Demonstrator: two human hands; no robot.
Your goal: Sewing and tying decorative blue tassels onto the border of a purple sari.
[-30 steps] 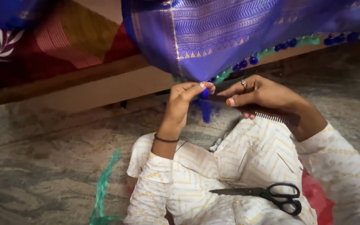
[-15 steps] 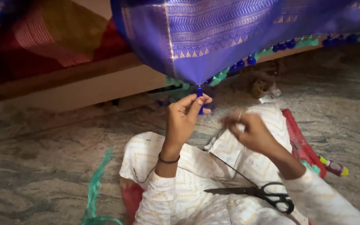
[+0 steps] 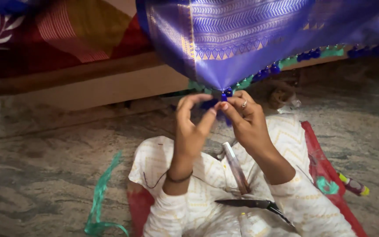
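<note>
**Both hands at the tasselled corner of the purple cloth**

Centre of frame: the left hand (image 3: 192, 127) and right hand (image 3: 246, 120) meet just below the hanging corner of a purple woven silk cloth with gold zigzag borders (image 3: 242, 39). The corner ends in a small dark-blue tassel (image 3: 224, 97), which sits directly between the fingertips of both hands. Right thumb and forefinger pinch at it; left forefinger and thumb curl round in a loop, tips touching the same spot. Whether a thread is held as well, cannot tell.

A row of blue and green tassels (image 3: 286, 65) runs along the cloth's edge toward the upper right.

Lower centre, on the lap in cream patterned fabric (image 3: 207, 175): a slim clear tube with a dark end (image 3: 236, 167), lying tilted, and black-bladed scissors (image 3: 253, 204) just below it, apart from both hands.

Lower left, on the mottled stone floor (image 3: 44, 166): a strand of green ribbon (image 3: 99, 197). Upper left: red printed bedding (image 3: 58, 35).
</note>
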